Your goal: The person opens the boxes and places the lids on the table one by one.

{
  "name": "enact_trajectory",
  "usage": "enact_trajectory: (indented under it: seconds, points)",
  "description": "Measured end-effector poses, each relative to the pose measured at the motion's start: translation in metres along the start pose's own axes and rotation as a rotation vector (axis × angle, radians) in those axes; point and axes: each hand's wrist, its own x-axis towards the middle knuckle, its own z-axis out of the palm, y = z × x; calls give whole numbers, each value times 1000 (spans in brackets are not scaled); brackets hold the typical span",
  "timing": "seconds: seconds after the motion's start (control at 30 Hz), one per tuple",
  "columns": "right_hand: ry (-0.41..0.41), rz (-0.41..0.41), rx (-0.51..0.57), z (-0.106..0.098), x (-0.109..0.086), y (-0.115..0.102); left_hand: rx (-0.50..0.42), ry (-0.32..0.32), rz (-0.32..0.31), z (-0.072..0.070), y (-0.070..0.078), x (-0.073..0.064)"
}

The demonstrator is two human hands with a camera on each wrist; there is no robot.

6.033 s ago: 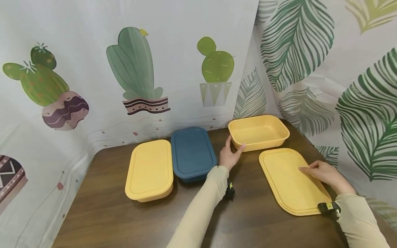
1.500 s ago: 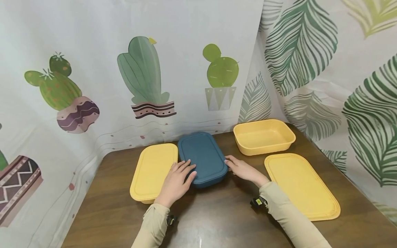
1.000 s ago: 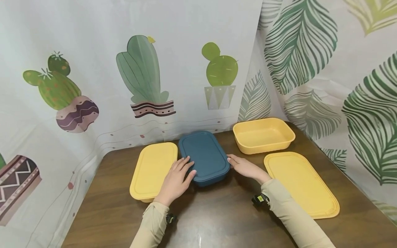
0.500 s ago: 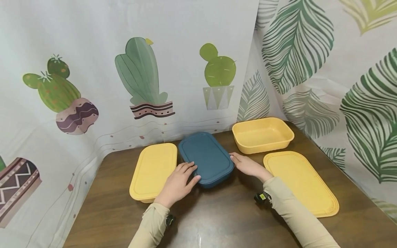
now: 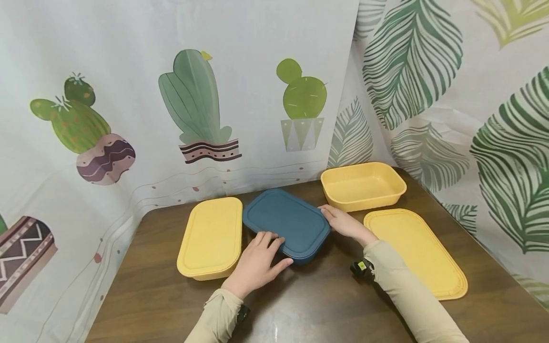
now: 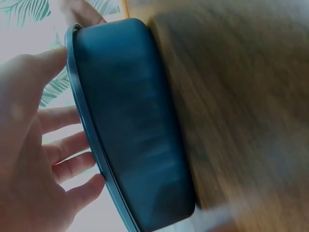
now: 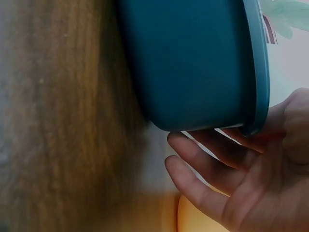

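Head view; blue box (image 5: 286, 220) between left grip (image 5: 259, 263) and right grip (image 5: 346, 224)

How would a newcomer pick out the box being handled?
On the brown table, find the lidded yellow box and the open yellow box. Between them is the blue box, left hand and right hand at its edges. No other container is blue.

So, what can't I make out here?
Head view: insides of the blue rectangular box and lidded yellow rectangular box, hidden by lids.
Head view: part of the flat yellow lid, hidden by the beige right sleeve.
Right wrist view: blue box's remainder, cut off by the top edge.
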Motion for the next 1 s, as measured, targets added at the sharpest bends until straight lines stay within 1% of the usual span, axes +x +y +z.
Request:
enact_trajectory:
  seconds: [0.07, 0.2, 0.3, 0.43, 0.57, 0.9, 1.0]
  points:
    - [15, -4, -15, 1, 4, 0, 24, 9, 3, 1, 3, 0]
    - [77, -25, -116, 4, 15, -1, 59, 46, 5, 3, 9, 1]
    - [104, -18, -161, 5, 24, -1, 74, 55, -4, 6, 13, 3]
    - [68, 33, -114, 4, 35, -4, 74, 45, -25, 7, 16, 5]
    - [42, 61, -90, 5, 46, -6, 63, 31, -36, 6, 17, 7]
    - [132, 57, -62, 16, 63, -11, 100, 27, -59, 8, 21, 9]
    - [189, 61, -74, 18, 66, -10, 106, 35, -59, 9, 23, 11]
